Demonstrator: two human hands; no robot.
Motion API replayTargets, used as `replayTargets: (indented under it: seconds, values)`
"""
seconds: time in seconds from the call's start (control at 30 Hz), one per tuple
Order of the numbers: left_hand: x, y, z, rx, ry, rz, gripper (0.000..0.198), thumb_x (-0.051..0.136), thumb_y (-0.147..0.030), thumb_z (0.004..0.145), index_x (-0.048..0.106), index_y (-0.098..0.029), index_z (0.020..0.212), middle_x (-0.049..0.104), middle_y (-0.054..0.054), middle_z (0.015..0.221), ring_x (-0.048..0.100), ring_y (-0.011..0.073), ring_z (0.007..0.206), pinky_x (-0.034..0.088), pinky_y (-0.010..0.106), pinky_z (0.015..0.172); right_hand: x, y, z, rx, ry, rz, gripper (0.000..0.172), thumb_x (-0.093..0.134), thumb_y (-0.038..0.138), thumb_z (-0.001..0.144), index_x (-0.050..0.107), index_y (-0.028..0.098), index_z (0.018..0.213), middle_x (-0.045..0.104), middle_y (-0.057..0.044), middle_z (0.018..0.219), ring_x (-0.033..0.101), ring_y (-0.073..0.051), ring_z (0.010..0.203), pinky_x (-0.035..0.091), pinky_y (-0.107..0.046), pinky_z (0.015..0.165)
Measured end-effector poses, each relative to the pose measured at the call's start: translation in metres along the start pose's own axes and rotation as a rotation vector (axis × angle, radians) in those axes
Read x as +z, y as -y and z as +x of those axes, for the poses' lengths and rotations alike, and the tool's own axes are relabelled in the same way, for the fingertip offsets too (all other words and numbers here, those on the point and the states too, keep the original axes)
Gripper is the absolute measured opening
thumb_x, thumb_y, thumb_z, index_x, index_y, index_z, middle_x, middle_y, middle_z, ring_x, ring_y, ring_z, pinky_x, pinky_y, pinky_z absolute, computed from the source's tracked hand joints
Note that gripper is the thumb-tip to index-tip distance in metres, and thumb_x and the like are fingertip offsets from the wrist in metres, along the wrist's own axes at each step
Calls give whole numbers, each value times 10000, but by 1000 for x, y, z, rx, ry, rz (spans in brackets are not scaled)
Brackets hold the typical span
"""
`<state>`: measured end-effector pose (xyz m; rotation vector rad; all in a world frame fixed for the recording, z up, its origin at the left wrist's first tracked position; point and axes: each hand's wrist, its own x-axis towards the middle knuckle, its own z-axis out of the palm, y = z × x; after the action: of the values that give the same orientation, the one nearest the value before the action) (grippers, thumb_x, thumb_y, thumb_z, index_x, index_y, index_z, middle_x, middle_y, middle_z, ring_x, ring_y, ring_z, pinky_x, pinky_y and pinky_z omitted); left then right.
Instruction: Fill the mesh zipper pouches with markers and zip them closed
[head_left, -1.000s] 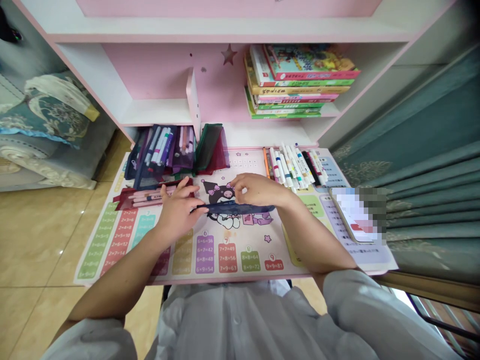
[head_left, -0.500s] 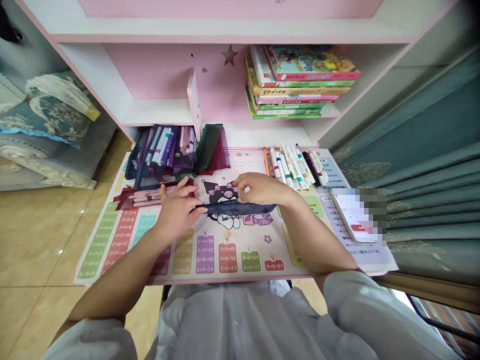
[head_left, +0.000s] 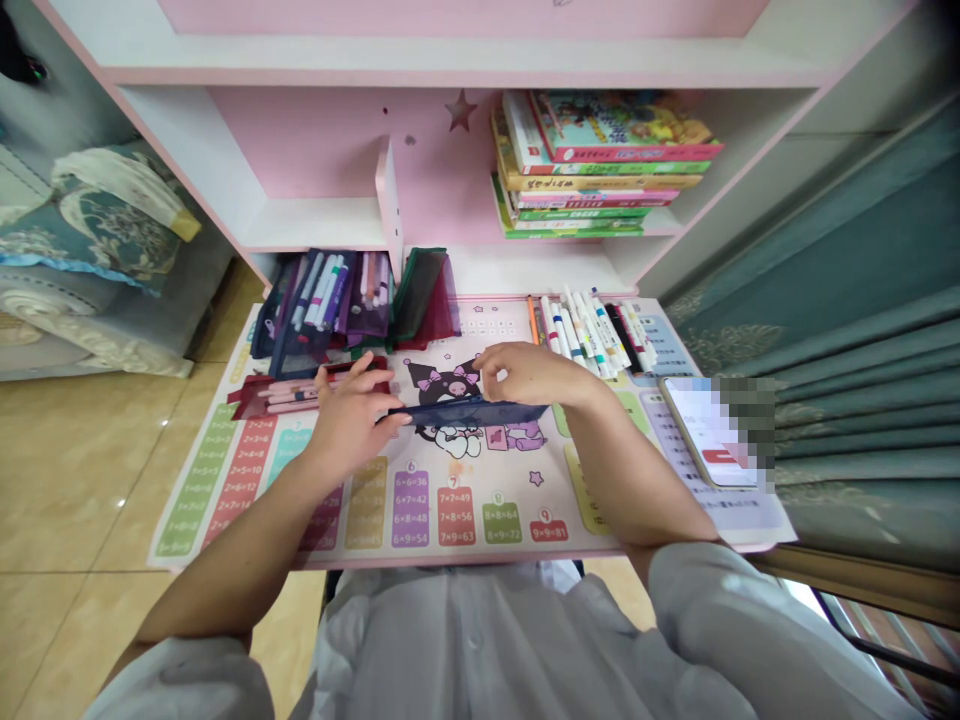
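Observation:
A flat dark blue mesh pencil pouch (head_left: pixel 472 411) is held a little above the colourful desk mat (head_left: pixel 420 500), stretched between both hands. My left hand (head_left: pixel 352 415) pinches its left end with thumb and fingers. My right hand (head_left: pixel 529 375) is curled closed over its upper edge, towards the right end. A cartoon figure printed on the mat lies directly beneath the pouch.
A red pouch with pink pens (head_left: pixel 289 392) lies left of my left hand. Several filled mesh pouches (head_left: pixel 330 300) and a green-red one (head_left: pixel 424 295) stand at the back. Markers (head_left: pixel 592 330) lie at the right, a phone (head_left: pixel 712 430) further right. Books (head_left: pixel 592 160) fill the shelf.
My right hand has slid a little to the right along the pouch's top edge, and the pouch has tilted slightly. My left hand has stayed in place.

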<state>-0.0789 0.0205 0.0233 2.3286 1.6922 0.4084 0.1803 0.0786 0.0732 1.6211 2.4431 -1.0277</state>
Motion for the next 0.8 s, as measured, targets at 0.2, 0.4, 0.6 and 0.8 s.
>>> replayTargets:
  seconds: [0.2, 0.4, 0.6, 0.8]
  values:
    - [0, 3, 0, 5, -6, -1, 82, 708, -315, 823, 780, -299, 787, 687, 51, 1279, 425, 392, 1404, 96, 781, 1108, -3, -2, -3, 16, -7, -13, 102, 571, 234, 645, 669, 220, 626, 703, -58, 859, 611, -254, 944, 434, -357, 799]
    - [0, 2, 1, -2, -2, 8, 73, 714, -295, 819, 781, -296, 790, 686, 56, 1283, 420, 394, 1408, 105, 782, 1106, -4, -4, -4, 15, -20, -16, 80, 572, 236, 646, 640, 221, 609, 705, -57, 887, 607, -255, 940, 436, -365, 796]
    - [0, 2, 0, 6, -8, 15, 82, 705, -296, 823, 778, -296, 787, 685, 56, 1281, 416, 389, 1411, 108, 779, 1106, -6, -5, -3, 34, -8, -35, 88, 573, 245, 654, 644, 221, 609, 704, -60, 882, 610, -253, 927, 444, -360, 773]
    - [-1, 1, 0, 1, 2, 11, 81, 710, -287, 817, 779, -305, 778, 687, 47, 1282, 416, 394, 1412, 101, 783, 1110, -8, -5, -4, 28, -9, -44, 89, 584, 259, 656, 646, 221, 605, 701, -61, 843, 612, -257, 921, 444, -361, 772]
